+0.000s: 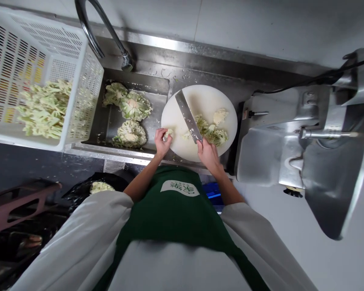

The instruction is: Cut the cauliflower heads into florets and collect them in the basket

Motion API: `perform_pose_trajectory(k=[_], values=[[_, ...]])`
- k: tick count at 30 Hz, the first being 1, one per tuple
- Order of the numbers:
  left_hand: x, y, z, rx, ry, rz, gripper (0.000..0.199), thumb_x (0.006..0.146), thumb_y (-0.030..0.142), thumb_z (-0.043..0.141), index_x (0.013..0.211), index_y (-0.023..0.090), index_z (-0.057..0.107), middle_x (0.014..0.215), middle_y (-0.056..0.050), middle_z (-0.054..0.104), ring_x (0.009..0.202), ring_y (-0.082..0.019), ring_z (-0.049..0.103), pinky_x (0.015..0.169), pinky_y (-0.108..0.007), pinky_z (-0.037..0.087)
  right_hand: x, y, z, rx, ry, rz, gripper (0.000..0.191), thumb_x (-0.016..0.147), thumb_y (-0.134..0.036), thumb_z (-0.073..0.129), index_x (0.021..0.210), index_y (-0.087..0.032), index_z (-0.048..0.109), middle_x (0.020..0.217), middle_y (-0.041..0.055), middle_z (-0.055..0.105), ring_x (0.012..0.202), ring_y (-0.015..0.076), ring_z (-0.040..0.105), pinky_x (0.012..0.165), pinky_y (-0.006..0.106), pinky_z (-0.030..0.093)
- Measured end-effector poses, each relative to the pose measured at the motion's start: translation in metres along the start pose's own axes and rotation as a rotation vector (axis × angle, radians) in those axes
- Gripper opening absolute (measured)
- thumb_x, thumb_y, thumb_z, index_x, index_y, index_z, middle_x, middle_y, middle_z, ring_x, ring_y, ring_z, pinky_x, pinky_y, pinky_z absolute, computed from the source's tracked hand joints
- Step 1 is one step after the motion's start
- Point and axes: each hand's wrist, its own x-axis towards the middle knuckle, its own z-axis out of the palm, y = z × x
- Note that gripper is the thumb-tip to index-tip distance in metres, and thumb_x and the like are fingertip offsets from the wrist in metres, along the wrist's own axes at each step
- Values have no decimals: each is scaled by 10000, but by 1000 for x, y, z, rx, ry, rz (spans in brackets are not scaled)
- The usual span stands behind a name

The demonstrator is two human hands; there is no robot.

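Observation:
A round white cutting board [182, 147] lies at the middle of the steel counter. My right hand [208, 154] is closed around the handle of a wide knife [186, 113], whose blade points up and left across the board. Cauliflower pieces [214, 134] lie right of the blade, and a paler floret [220, 116] sits above them. At the board's left edge my left hand [163, 141] pinches a small cauliflower piece [169, 133]. Cauliflower heads [130, 133] rest in the sink to the left.
A white slotted basket [85, 93] holding cut cauliflower stands left of the sink [159, 87]. A curved faucet [115, 38] arches over the sink's back. On the right stands a metal slicing machine [261, 155] with a cable. A black bag [117, 182] is below the counter.

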Motion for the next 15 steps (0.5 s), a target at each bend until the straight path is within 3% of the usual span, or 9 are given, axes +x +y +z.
perform_pose_trajectory(k=[9,15], values=[[-10,-4,-6,32,28,86,185,889,290,609,1031,189,673,1033,-96,635,1031,-229,628,923,-392,547,14,-12,-7,-92,-54,-24,395,1085,-327,314,1270,-106,584,1021,171,750,934,276,711,835,325,486],[-10,3,-1,48,-10,73,187,887,291,618,1037,194,673,1055,-102,630,1044,-235,623,931,-405,548,22,-10,9,-113,-77,-16,371,1087,-316,314,1244,-112,580,1065,172,743,980,276,707,855,322,484]])
